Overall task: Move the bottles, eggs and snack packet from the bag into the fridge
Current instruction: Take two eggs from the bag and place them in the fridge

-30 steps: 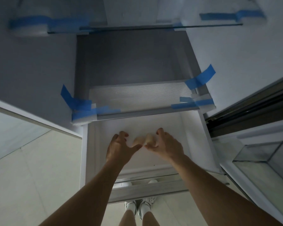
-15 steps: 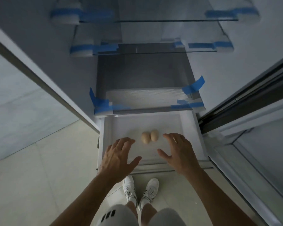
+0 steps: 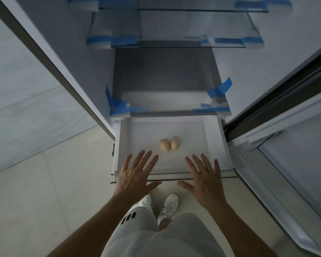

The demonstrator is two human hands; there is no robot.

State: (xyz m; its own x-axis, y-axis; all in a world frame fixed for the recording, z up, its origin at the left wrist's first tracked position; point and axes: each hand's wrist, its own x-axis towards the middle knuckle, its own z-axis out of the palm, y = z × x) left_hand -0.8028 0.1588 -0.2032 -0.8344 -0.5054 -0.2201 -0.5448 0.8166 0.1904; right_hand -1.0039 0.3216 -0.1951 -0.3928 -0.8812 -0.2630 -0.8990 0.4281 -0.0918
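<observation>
Two tan eggs lie side by side, touching, on the floor of the pulled-out white fridge drawer (image 3: pixel 214 145): the left egg (image 3: pixel 165 145) and the right egg (image 3: pixel 175 143). My left hand (image 3: pixel 136 176) hovers flat over the drawer's front left edge with fingers spread and nothing in it. My right hand (image 3: pixel 205 178) is spread the same way over the front right edge, also holding nothing. Both hands are apart from the eggs. No bag, bottle or snack packet is in sight.
Above the drawer sit a ribbed grey shelf (image 3: pixel 167 101) and two glass shelves (image 3: pixel 178 46) fixed with blue tape (image 3: pixel 220 89). The fridge door (image 3: pixel 295 164) stands open at right. A wall panel is at left. My white shoes (image 3: pixel 168 205) stand on the pale tiled floor.
My hands let go of the two eggs in the drawer, drew back toward its front edge and flattened out. My head rose, so more shelves show.
</observation>
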